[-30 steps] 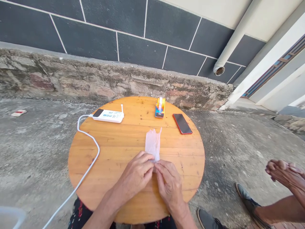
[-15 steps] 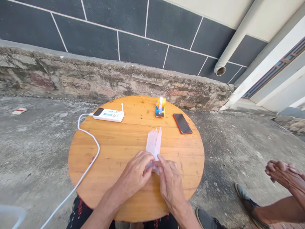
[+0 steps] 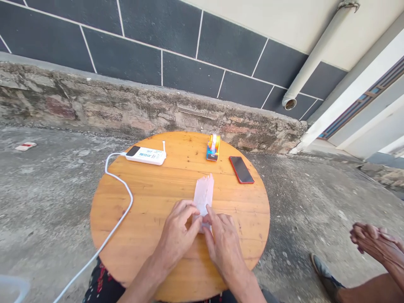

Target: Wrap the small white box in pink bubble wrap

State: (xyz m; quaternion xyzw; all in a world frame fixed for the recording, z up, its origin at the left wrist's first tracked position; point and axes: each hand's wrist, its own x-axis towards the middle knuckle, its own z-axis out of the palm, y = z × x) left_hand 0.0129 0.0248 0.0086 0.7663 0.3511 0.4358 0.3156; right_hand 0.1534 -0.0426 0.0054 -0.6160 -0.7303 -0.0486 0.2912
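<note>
Both my left hand (image 3: 178, 231) and right hand (image 3: 222, 242) pinch the near end of a thin white paper strip (image 3: 203, 194) lying mid-way across the round wooden table (image 3: 148, 202). It looks flimsy, and I judge an uneven tug could tear it.

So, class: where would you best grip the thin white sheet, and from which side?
Probably the near end of the thin white sheet, coming from the near side: it lies long and narrow, pointing away, and the left hand and right hand pinch it there.
</note>
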